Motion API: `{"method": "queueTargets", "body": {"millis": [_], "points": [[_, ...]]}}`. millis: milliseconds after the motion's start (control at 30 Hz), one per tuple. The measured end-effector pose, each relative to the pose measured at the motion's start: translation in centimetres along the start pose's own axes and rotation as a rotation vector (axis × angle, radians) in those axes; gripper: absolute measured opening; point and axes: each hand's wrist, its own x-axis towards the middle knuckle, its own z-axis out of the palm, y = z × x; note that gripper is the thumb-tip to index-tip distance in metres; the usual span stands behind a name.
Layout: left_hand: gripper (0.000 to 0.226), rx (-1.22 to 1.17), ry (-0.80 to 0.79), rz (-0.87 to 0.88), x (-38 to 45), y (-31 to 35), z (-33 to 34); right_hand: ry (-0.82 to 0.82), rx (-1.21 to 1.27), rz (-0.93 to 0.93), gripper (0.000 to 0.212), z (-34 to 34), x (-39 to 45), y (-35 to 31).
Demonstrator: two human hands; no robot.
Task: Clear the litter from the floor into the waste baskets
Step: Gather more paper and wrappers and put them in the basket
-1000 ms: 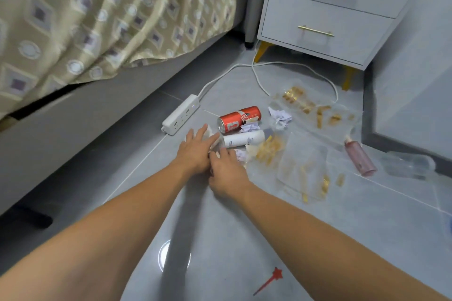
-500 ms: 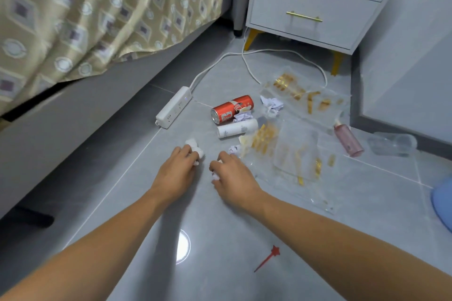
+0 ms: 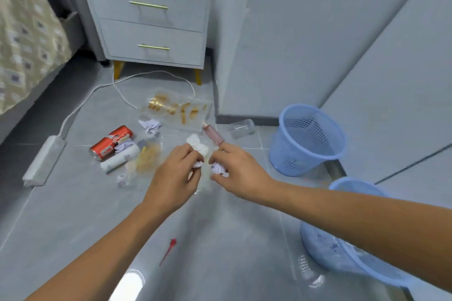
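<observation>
My left hand (image 3: 175, 173) grips white crumpled tissue (image 3: 197, 145), held above the floor. My right hand (image 3: 238, 171) holds a crumpled paper ball (image 3: 218, 169) in its curled fingers. Both hands hover over the litter pile: a red can (image 3: 111, 143), a white tube (image 3: 119, 160), more crumpled paper (image 3: 150, 126), clear plastic bags with gold print (image 3: 178, 109), a pink bottle (image 3: 214, 134) and a clear cup (image 3: 242, 127). Two blue mesh waste baskets stand to the right, one farther (image 3: 307, 139) and one nearer (image 3: 352, 247) under my right forearm.
A white power strip (image 3: 44, 160) with its cable lies on the floor at left, beside the bed (image 3: 27, 39). A grey nightstand (image 3: 151, 17) stands at the back. A red pick (image 3: 168, 249) lies on the tiles near me. A grey wall corner rises at right.
Both hands have lifted off the floor with their paper and moved right. My view has swung right, bringing the two blue baskets into sight.
</observation>
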Motion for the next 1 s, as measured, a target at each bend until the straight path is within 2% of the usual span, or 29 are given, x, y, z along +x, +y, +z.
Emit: {"method": "queueTargets", "body": {"millis": [167, 400, 467, 567, 600, 667, 867, 1000], "points": [[0.009, -0.154, -0.062, 0.184, 4.6, 11.3, 6.5, 0.18, 0.02, 0.311, 0.027, -6.4, -9.8, 6.2], [0.002, -0.276, -0.24, 0.343, 4.5, 23.6, 18.2, 0.371, -0.078, 0.697, 0.024, -10.5, -25.9, 13.8], [0.009, -0.27, -0.345, 0.366, 4.6, 26.0, 21.1, 0.382, -0.111, 0.775, 0.025, -10.3, -28.7, 15.3], [0.042, -0.171, -0.585, 0.367, 4.7, 28.5, 23.0, 0.302, -0.115, 0.92, 0.035, -9.4, -30.9, 17.2], [0.052, -0.155, -0.624, 0.372, 4.7, 28.7, 23.1, 0.242, -0.108, 0.967, 0.045, -9.0, -31.2, 17.5], [0.061, -0.169, -0.581, 0.396, 4.3, 28.2, 22.8, 0.177, -0.093, 1.012, 0.06, -8.4, -31.3, 17.8], [0.039, -0.181, -0.369, 0.349, 1.8, 21.2, 19.9, 0.301, -0.083, 0.826, 0.037, -5.8, -27.8, 16.4], [0.039, -0.091, -0.318, 0.253, 0.9, 15.5, 16.4, 0.31, -0.072, 0.701, 0.032, -4.2, -22.2, 13.6]]}}
